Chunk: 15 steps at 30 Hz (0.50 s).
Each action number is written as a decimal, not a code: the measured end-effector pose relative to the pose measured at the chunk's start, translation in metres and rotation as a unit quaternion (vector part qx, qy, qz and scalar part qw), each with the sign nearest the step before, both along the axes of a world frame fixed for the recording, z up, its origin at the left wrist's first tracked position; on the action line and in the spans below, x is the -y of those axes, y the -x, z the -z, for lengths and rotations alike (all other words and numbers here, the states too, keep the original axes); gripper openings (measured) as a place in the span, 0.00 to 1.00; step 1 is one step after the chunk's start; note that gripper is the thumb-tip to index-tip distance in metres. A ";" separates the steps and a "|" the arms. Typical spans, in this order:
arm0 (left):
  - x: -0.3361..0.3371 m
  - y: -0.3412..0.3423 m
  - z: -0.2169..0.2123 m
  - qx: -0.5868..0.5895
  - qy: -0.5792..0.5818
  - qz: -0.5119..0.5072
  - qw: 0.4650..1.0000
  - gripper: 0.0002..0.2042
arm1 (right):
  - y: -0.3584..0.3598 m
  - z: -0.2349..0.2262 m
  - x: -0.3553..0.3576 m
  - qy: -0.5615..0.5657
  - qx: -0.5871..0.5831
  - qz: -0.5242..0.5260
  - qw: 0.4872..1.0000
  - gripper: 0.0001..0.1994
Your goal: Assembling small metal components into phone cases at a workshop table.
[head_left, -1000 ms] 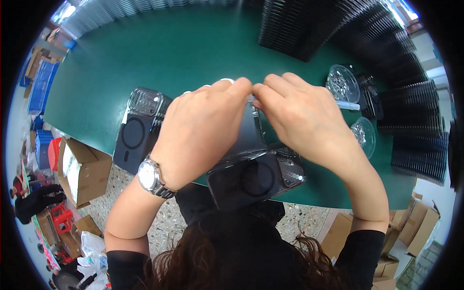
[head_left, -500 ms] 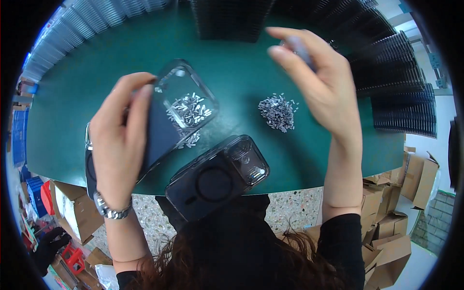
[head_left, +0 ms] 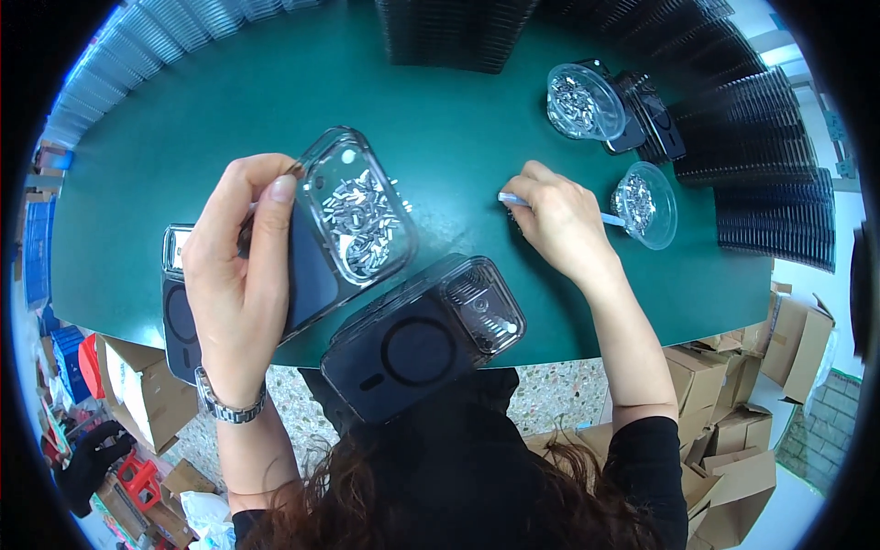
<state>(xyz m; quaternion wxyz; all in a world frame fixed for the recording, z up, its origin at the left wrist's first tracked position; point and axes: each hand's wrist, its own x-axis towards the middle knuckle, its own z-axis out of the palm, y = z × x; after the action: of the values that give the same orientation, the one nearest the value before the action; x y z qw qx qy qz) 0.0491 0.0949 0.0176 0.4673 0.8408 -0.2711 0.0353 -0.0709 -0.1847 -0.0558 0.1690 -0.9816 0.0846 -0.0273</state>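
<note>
L hand [head_left: 240, 275] grips phone case [head_left: 344, 229] w/ small metal bits inside; R hand [head_left: 561, 223] pinches thin white stick [head_left: 612, 219] by dish [head_left: 645, 203] of metal bits.

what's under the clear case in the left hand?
Under the raised clear phone case, a pile of small silvery metal parts shows through it on the green table. The left hand covers its lower half.

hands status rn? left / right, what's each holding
Left hand: closed, holding a clear-rimmed phone case tilted up off the green table.
Right hand: closed on a thin white stick tool, down at the table.
</note>
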 end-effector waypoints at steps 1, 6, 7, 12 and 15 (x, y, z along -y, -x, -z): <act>0.000 0.001 -0.002 0.001 -0.012 0.008 1.000 0.06 | -0.001 0.000 -0.001 0.026 0.000 -0.014 1.000 0.06; 0.000 0.002 0.001 0.011 -0.020 0.024 0.999 0.06 | -0.004 -0.002 -0.009 0.082 -0.011 -0.064 0.995 0.06; 0.000 0.001 0.003 0.019 -0.025 0.026 0.999 0.06 | -0.005 -0.001 -0.009 0.094 -0.017 -0.075 0.993 0.06; 0.003 0.003 0.005 -0.001 -0.052 0.034 0.998 0.06 | -0.014 -0.003 0.002 0.055 -0.037 -0.088 0.994 0.07; -0.001 0.004 0.003 0.003 -0.063 0.037 0.997 0.06 | -0.025 -0.015 0.000 0.000 -0.101 -0.065 0.993 0.09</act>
<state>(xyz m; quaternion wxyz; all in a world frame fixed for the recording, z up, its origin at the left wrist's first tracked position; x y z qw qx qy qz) 0.0454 0.0961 0.0147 0.4136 0.8578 -0.3049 0.0037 -0.0454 -0.1847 -0.0409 0.1610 -0.9827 0.0376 0.0832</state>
